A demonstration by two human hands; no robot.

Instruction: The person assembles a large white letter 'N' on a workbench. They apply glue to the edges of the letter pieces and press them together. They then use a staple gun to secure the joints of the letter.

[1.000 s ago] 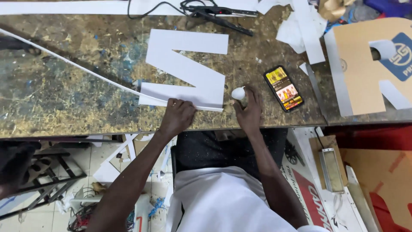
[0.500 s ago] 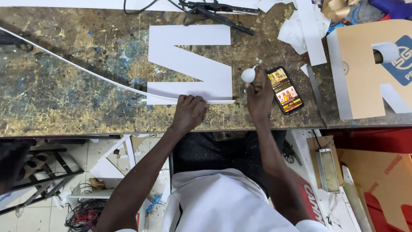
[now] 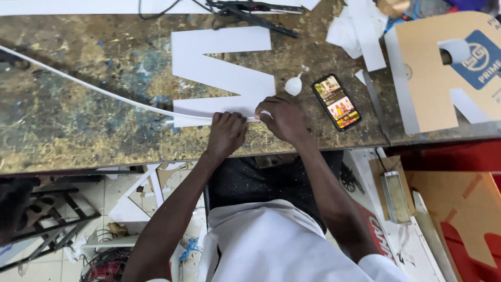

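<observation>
A large white cut-out letter (image 3: 222, 73) lies flat on the worn workbench (image 3: 78, 130). A long thin white strip (image 3: 94, 89) runs from the far left across the bench to the letter's near edge. My left hand (image 3: 225, 133) presses the strip against that edge, fingers curled over it. Just to the right, my right hand (image 3: 279, 117) pinches the strip at the letter's lower right corner. A small white squeeze bottle (image 3: 294, 85) rests on the bench just beyond my right hand, apart from it.
A phone (image 3: 336, 102) with a lit screen lies right of the bottle. A brown cardboard letter (image 3: 438, 78) and white offcuts (image 3: 360, 31) fill the right side. A black tool with cables (image 3: 250, 10) sits at the far edge. The bench's near edge runs just below my hands.
My right hand had the small white bottle in its fingers; the bottle now rests on the bench and that hand has come down onto the strip. My left hand stays on the letter's edge.
</observation>
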